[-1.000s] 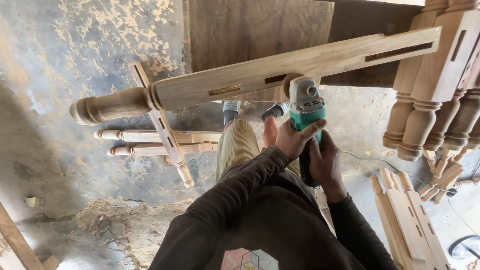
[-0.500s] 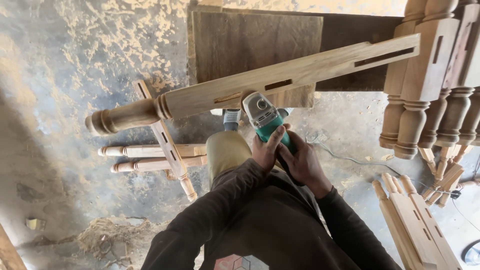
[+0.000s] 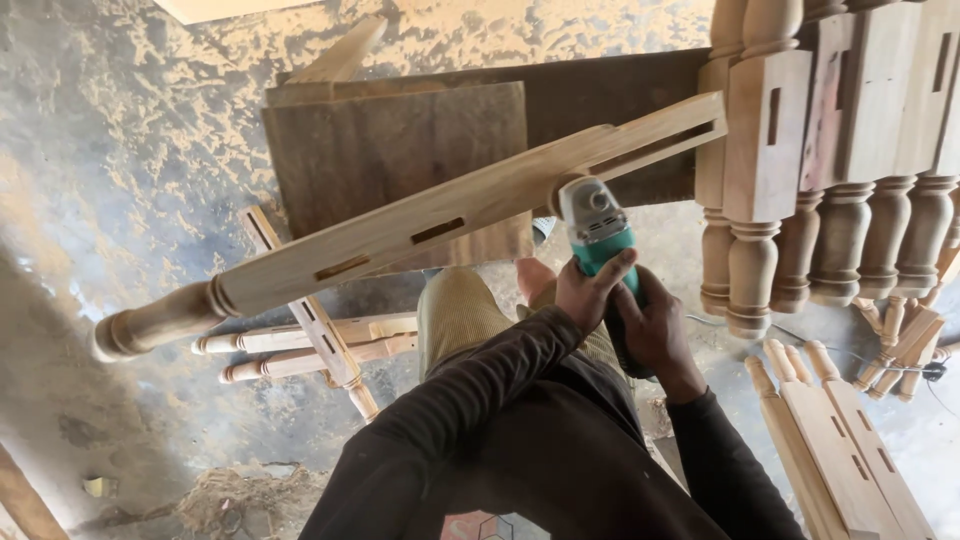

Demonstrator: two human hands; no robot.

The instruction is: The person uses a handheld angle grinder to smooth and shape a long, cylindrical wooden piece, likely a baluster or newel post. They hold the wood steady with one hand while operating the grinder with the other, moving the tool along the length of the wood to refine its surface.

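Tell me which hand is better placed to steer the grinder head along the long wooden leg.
Probably the left hand: it grips the grinder nearest its head, right below the wooden leg. The right hand sits further back on the tool's body, better suited to steadying.

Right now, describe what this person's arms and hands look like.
Both arms are covered to the wrist by long sleeves of a dark brown, slightly ribbed top. The left hand and right hand are bare: no gloves, rings or watch show. No markings show on the sleeves.
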